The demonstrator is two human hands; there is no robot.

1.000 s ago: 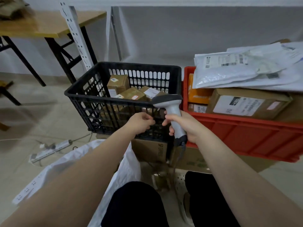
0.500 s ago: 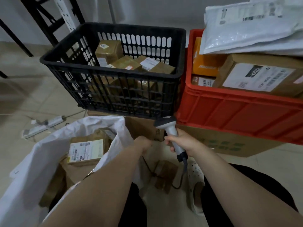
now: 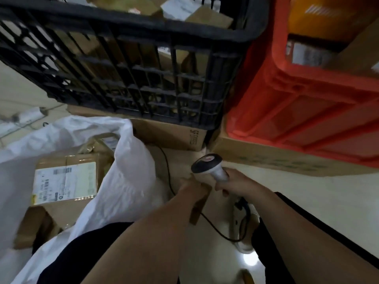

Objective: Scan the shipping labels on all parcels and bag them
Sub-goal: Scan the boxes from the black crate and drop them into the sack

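- Grey plastic with a black head, the scanner (image 3: 211, 168) stands in our right hand (image 3: 235, 182), whose fingers are curled round its handle. Its black cable (image 3: 215, 229) trails down across the floor between our legs.
- Our left hand (image 3: 189, 186) reaches down just left of the scanner, onto a small brown parcel (image 3: 200, 203) on the floor. Its fingers are hidden, so we cannot tell whether they grip.
- The white bag (image 3: 127, 181) lies open at near left, with a labelled parcel (image 3: 65, 181) inside, label up.
- At far left the black basket (image 3: 143, 68) holds more brown parcels (image 3: 207, 17). Just right of it, the red crate (image 3: 307, 103) holds others, too blurred to read.
- Both containers rest on flat cardboard boxes (image 3: 170, 134).
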